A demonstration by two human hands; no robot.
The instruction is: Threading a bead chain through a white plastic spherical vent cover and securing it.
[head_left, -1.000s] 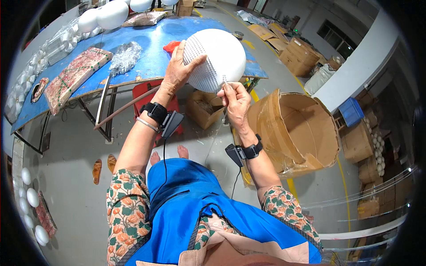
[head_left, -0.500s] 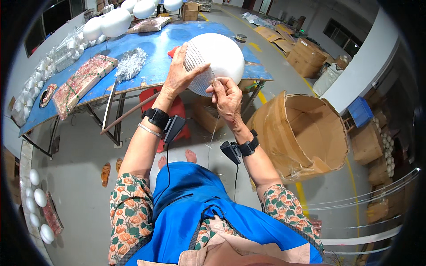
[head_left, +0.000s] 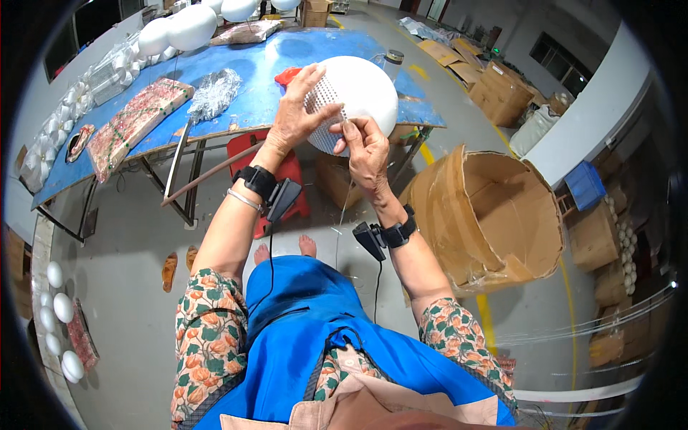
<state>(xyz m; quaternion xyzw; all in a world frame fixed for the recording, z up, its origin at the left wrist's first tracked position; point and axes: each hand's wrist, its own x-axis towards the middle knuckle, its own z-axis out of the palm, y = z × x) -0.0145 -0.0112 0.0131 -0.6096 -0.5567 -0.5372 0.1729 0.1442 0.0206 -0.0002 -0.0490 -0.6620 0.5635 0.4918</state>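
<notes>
A large white ball (head_left: 369,86) is in front of me at the table's near edge. Rows of small shiny beads (head_left: 324,95) cover its left side. My left hand (head_left: 290,118) holds the ball from the left, fingers over the beaded part and thumb across its front. At the border between beads and bare white, my right hand (head_left: 369,154) is closed in a pinch at the ball's surface. Below that hand hangs a thin silvery strand (head_left: 347,204); its upper end is hidden by the fingers. Something red (head_left: 287,76) shows behind my left fingers.
The blue table (head_left: 258,79) bears a heap of silvery strands (head_left: 217,94) and a patterned slab (head_left: 140,118). White balls (head_left: 191,27) hang at the far left. A red stool (head_left: 290,172) stands below; a large open carton (head_left: 459,215) is on my right.
My right hand has shifted slightly up and left along the bead border, still pinched. The left hand keeps its hold on the ball; the whole view has tilted a little.
</notes>
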